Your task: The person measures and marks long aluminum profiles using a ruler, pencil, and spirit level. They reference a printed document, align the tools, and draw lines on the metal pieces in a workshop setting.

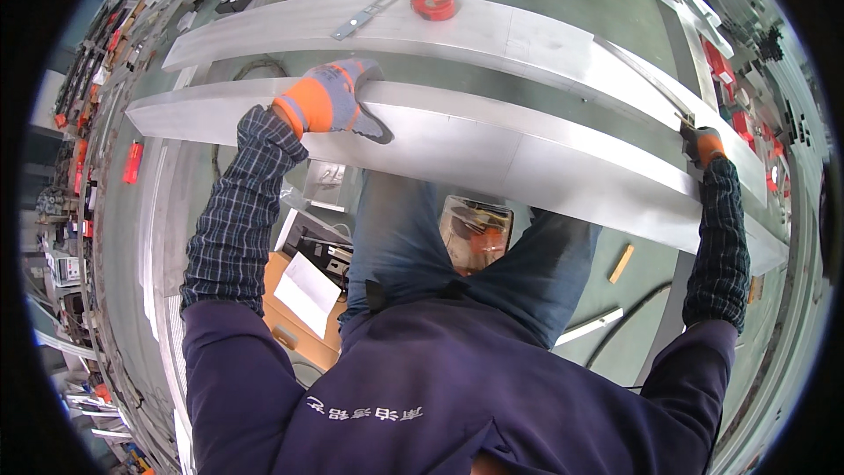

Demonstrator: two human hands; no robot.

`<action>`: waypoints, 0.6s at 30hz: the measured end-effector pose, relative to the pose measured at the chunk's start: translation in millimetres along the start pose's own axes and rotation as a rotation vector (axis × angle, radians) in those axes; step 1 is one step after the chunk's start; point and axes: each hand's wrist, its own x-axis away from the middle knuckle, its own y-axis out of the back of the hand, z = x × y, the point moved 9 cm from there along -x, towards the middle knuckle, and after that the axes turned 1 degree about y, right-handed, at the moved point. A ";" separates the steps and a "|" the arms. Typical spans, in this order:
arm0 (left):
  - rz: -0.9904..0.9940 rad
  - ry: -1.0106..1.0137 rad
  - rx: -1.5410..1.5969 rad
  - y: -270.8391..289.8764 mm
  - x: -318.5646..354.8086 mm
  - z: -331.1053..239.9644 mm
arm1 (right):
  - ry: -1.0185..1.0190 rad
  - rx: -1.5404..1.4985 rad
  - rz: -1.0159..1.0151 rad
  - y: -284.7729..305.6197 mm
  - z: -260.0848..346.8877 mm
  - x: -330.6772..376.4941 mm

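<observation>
Two long silver metal beams lie across in front of me, roughly parallel. My left hand [332, 104], in a grey and orange glove, grips the near beam [475, 142]; the fingers go over its top edge and the thumb presses its front face. At the right, my right hand [706, 146], in a similar glove, is closed around the near end of a long thin metal bar [640, 72]. The bar slants over the far beam [527, 44]; what its end looks like inside the hand is hidden.
On the far beam lie a red tape measure [434, 6] and a flat slotted metal strip [374, 11]. Between and beside my legs are a tool container [476, 233], a cardboard box [294, 321] with white paper, and a wooden piece [622, 264]. Cluttered shelving [88, 123] stands left.
</observation>
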 end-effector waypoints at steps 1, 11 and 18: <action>0.014 -0.003 0.000 -3.7 -1.8 2.5 | 0.022 -0.039 -0.017 4.3 -3.9 -1.8; -0.046 -0.033 -0.105 -15.3 7.1 6.7 | 0.317 -0.101 0.056 -6.7 -22.3 -31.4; -0.002 -0.012 -0.162 -16.8 12.6 -3.0 | 1.183 0.036 -0.313 49.4 6.3 52.2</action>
